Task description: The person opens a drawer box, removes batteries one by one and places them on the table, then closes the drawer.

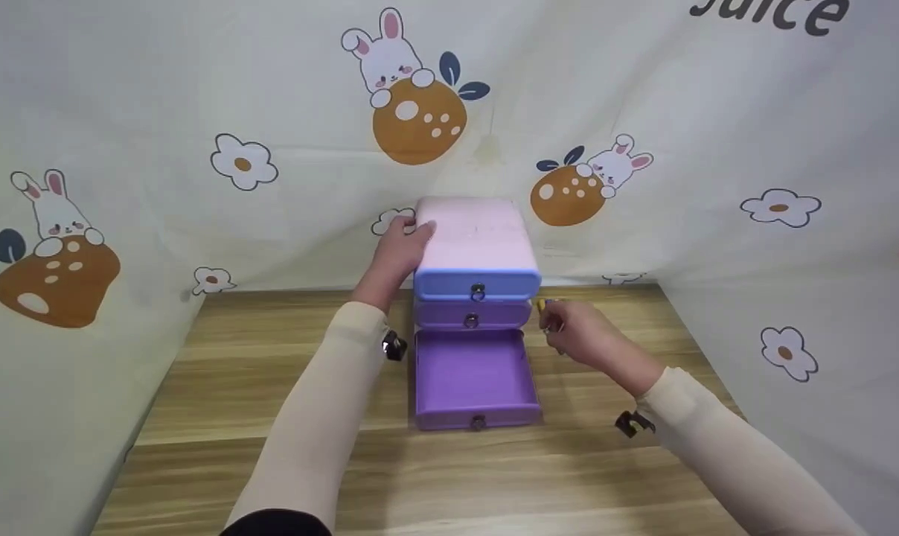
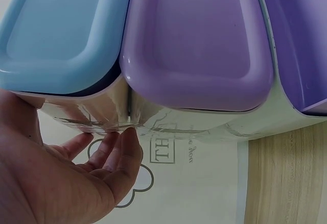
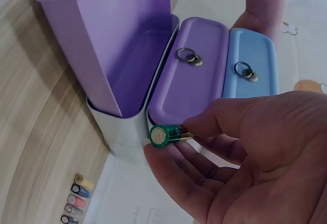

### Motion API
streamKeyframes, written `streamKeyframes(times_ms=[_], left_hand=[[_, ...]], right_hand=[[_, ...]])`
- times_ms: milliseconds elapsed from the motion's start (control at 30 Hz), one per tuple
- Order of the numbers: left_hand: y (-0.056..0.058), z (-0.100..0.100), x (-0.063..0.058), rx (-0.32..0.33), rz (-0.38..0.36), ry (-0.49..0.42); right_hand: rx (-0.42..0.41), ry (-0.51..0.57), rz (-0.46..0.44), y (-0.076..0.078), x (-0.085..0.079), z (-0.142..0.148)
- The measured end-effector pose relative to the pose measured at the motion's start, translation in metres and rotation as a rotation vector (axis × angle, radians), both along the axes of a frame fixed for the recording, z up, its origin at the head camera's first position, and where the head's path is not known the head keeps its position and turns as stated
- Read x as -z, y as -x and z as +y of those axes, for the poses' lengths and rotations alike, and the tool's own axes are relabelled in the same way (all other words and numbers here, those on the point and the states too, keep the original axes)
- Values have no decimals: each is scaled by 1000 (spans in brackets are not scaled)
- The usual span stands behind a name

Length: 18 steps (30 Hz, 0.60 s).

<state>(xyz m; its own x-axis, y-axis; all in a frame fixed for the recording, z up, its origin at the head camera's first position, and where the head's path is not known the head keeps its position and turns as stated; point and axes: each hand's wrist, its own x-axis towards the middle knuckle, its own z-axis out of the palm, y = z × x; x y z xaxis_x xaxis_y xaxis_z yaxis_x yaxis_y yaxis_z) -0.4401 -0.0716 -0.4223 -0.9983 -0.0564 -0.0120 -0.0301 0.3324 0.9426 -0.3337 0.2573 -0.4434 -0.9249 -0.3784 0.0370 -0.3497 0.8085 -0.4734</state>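
A small drawer unit with a pink top (image 1: 475, 234) stands against the back cloth. Its bottom purple drawer (image 1: 472, 368) is pulled out and bare inside, while the blue drawer (image 1: 449, 285) and middle purple drawer (image 1: 442, 316) look closed. My left hand (image 1: 403, 249) rests against the unit's left side, thumb by the top edge; the left wrist view shows its fingers lightly bent at the wall. To the right of the unit, my right hand (image 1: 587, 336) pinches a green battery (image 3: 166, 135) between thumb and fingers, close to the drawer fronts.
Several batteries (image 3: 76, 199) lie in a row on the wood-grain table (image 1: 286, 372), on the unit's right side. Ring pulls (image 3: 190, 57) hang on the drawer fronts. A printed cloth (image 1: 293, 89) with rabbits and flowers hangs behind and at both sides.
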Motion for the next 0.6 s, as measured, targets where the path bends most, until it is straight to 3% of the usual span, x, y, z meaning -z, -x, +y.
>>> streamKeyframes(times_ms=[600], left_hand=[[-1,1,-2,-4,-11,-5]], right_hand=[[88,-5,0,24,-5,26]])
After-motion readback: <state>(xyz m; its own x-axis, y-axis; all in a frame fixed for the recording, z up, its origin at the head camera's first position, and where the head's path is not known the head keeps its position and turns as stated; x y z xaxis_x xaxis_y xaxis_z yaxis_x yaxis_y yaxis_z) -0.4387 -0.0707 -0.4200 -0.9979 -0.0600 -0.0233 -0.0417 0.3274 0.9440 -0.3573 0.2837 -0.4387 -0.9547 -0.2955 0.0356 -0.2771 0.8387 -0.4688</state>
